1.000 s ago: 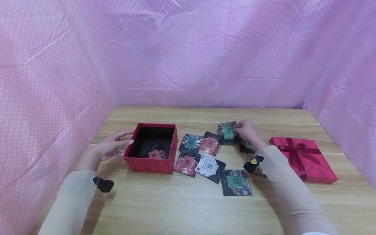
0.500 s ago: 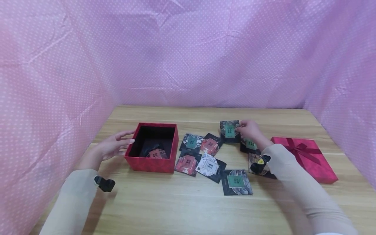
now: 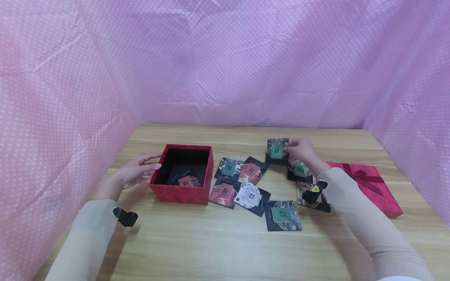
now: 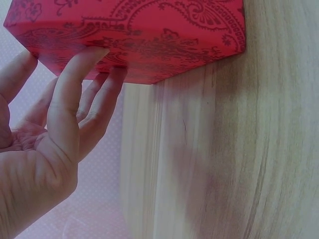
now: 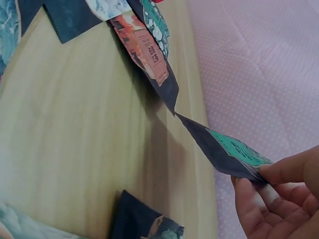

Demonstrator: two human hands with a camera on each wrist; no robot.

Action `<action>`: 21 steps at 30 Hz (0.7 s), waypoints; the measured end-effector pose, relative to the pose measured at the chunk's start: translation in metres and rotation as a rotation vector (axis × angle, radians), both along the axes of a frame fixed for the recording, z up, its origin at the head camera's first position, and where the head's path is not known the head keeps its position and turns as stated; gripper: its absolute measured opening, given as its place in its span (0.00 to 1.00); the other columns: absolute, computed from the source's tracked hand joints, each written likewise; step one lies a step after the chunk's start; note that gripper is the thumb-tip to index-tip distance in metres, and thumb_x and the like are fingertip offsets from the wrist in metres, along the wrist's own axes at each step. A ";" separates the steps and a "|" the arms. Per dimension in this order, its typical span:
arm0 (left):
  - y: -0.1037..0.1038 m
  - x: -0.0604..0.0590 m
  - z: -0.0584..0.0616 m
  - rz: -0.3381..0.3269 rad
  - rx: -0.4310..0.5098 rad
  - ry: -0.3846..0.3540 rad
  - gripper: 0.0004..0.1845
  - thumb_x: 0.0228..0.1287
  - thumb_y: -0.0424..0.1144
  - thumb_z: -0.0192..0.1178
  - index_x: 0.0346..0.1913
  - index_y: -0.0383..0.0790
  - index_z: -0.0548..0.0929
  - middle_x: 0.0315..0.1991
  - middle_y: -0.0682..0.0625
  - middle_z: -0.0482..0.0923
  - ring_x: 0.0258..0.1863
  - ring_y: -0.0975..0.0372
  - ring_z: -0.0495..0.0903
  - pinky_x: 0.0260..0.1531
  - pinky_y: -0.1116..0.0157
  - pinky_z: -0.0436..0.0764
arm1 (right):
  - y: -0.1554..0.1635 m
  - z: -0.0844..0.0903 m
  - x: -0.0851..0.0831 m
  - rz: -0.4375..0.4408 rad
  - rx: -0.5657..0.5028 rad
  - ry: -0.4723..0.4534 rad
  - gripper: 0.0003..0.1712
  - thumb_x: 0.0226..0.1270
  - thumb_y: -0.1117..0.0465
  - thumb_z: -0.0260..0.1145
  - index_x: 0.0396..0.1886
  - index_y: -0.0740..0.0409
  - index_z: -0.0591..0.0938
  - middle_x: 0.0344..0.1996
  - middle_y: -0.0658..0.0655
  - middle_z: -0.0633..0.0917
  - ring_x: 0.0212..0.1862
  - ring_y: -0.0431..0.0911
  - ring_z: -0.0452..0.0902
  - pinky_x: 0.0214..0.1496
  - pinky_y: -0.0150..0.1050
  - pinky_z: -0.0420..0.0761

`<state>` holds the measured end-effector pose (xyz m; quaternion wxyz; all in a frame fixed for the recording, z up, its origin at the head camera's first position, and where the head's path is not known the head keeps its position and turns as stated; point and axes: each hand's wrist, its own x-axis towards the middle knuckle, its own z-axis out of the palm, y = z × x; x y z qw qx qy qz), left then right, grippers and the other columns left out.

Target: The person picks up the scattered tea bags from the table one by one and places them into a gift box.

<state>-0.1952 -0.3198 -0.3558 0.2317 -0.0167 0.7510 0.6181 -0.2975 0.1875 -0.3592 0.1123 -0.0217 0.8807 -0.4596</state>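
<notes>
Your right hand [image 3: 304,151] pinches a green-labelled packet [image 3: 277,150] at your one o'clock; your left hand [image 3: 133,172], fingers [image 4: 65,104] loosely spread, touches the red box [image 3: 183,194] on the counter [image 3: 211,249] at eleven o'clock.

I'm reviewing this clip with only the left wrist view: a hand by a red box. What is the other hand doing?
Observer: The right hand pinches the edge of a green-labelled packet.
Operator: Does the red box hold anything?
Observer: Yes, at least one packet with a reddish label lies inside.
Operator: And is its top covered?
Observer: No, it is open; a red lid with a ribbon lies across the table, partly hidden by the right sleeve.
</notes>
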 end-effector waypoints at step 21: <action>-0.001 -0.002 -0.001 -0.005 -0.007 -0.004 0.39 0.70 0.41 0.54 0.75 0.41 0.45 0.52 0.55 0.73 0.47 0.67 0.79 0.48 0.62 0.81 | -0.034 0.047 -0.005 0.083 -0.095 -0.005 0.05 0.68 0.69 0.57 0.35 0.70 0.71 0.28 0.51 0.78 0.24 0.35 0.76 0.34 0.31 0.83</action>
